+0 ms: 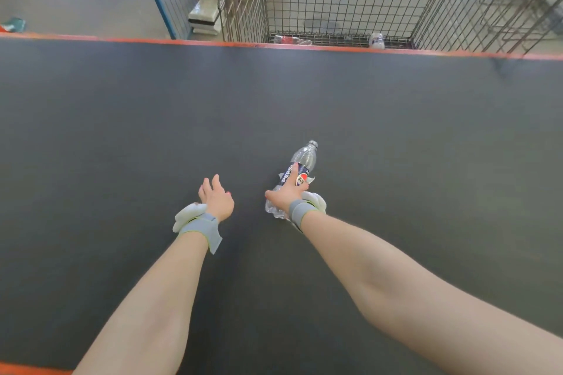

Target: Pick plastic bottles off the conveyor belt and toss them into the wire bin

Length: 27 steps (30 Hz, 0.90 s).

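Forearms [396, 277] span conveyor belt [122, 131]; right hand [286, 192] grasps plastic bottle [304, 157] mid-body, cap beyond fingertips; left hand [216, 198] slack, holding nothing.

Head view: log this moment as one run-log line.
right hand: grips Pepsi bottle lying on conveyor belt | left hand: open, empty, over belt | wire bin: beyond belt, bottle not yet tossed
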Tool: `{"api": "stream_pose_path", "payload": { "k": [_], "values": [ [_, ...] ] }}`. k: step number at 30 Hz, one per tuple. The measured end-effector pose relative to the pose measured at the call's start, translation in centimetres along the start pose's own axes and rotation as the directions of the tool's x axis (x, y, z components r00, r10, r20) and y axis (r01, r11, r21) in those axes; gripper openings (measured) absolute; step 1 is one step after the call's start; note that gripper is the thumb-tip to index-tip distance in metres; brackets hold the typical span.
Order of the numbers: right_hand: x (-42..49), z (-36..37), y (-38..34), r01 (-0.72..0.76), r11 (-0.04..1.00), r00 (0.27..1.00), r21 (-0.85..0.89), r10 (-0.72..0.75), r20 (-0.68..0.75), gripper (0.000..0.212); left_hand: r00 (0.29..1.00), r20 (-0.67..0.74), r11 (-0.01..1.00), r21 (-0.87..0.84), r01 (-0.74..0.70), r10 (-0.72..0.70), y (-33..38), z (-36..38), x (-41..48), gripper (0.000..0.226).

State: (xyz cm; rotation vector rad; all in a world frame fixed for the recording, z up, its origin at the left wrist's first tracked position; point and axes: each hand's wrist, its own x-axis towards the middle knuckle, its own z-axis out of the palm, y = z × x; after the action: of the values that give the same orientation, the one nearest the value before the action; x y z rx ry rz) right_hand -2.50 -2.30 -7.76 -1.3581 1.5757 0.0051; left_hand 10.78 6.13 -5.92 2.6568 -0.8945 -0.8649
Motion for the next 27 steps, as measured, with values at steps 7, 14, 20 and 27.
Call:
{"api": "stream_pose_path", "payload": {
  "k": [7,14,20,27],
  "values": [
    [7.0,-10.3,-10.5,0.136,0.952,0.988,0.276,-0.111,-0.107,0.094,0.997,0.015,0.996,-0.023,-0.080,0.081,8.2,0.1,4.7,0.057],
    [11.7,-23.3,-22.4,0.289,0.859,0.955,0.423,-0.230,-0.186,0.101,0.994,0.020,0.992,-0.077,-0.103,0.105,13.3,0.3,7.1,0.058],
    [11.6,-19.3,-16.6,0.085,0.960,0.996,0.268,-0.088,-0.003,0.100,0.991,0.036,0.988,-0.092,-0.126,0.129,14.1,0.1,5.0,0.060],
    [5.8,-16.0,-11.3,0.139,0.976,0.990,-0.169,-0.138,0.020,0.093,0.991,0.028,0.990,-0.061,-0.127,0.129,12.1,-1.0,0.1,0.062]
  ]
}}
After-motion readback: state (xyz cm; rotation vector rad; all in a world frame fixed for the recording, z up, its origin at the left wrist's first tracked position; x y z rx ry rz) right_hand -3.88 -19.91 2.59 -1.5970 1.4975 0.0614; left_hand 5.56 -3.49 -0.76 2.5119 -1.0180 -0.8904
